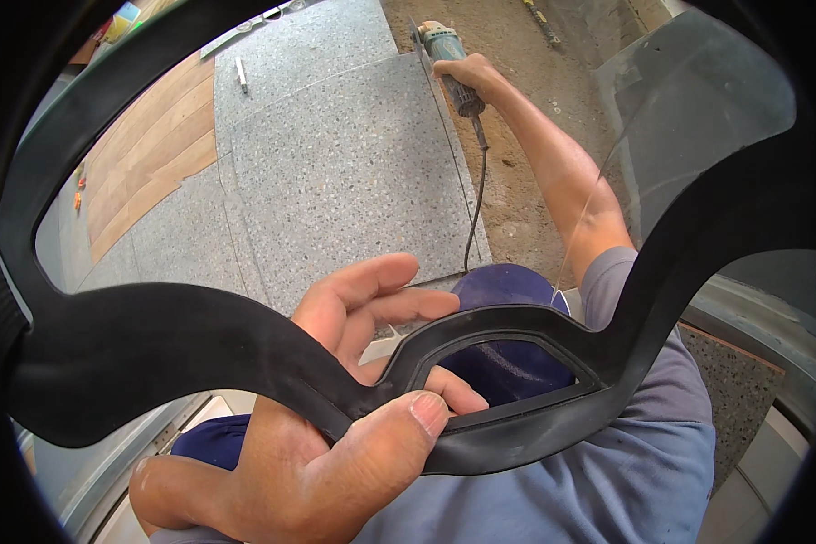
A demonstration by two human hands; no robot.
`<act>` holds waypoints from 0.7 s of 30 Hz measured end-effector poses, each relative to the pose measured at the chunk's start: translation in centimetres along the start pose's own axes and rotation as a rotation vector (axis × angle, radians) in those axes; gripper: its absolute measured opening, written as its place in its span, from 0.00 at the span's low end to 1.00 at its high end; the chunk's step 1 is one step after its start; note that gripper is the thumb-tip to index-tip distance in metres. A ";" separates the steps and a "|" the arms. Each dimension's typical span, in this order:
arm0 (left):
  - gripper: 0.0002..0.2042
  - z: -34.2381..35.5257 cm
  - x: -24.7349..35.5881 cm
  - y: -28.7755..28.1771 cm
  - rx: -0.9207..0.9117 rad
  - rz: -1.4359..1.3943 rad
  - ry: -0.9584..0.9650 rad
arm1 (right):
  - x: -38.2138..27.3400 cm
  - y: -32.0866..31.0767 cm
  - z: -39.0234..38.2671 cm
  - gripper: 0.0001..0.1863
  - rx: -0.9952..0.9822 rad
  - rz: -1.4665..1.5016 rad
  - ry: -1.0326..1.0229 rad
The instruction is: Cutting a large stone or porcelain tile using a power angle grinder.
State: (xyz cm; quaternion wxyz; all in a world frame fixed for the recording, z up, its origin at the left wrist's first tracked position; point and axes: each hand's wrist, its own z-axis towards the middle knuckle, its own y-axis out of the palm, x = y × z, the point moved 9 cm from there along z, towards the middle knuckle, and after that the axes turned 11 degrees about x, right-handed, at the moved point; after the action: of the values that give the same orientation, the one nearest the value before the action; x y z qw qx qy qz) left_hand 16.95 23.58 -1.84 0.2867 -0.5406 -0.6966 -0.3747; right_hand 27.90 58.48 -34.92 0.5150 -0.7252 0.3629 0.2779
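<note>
Close to the camera, my left hand point(363, 467) grips a pair of black-framed goggles point(508, 444), its thumb over the lower rim and its fingers behind. A clear panel point(707, 82) shows at the upper right of the frame. Stretched out ahead, my right hand point(467, 79) is wrapped round the body of an angle grinder point(444, 47). The grinder's disc point(416, 41) stands on edge by the side of a grey speckled terrazzo slab point(335, 163). Its black cord point(483, 186) trails back toward my knee.
Wood-look planks point(150, 154) lie left of the slab. A white pen-like tool point(241, 74) rests on the grey surface, with a metal straightedge point(236, 34) farther off. Bare sandy ground point(517, 181) runs along the right, where a yellow-and-black tool point(542, 23) lies.
</note>
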 end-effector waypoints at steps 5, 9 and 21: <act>0.48 -0.6 -1.7 -1.6 0.062 -0.289 -0.113 | 0.5 0.2 0.6 0.25 0.001 -0.007 0.013; 0.48 -0.7 -1.6 -1.4 0.100 -0.296 -0.136 | 0.9 0.4 0.8 0.24 -0.009 0.028 0.022; 0.47 -0.4 -1.1 -0.8 0.068 -0.194 -0.135 | 0.7 0.0 0.4 0.26 -0.007 0.007 -0.014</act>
State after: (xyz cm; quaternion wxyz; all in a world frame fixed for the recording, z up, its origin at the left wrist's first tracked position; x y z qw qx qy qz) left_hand 16.46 22.54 -2.65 0.2198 -0.4847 -0.7754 -0.3398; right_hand 28.31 58.72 -35.58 0.5141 -0.7238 0.3607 0.2858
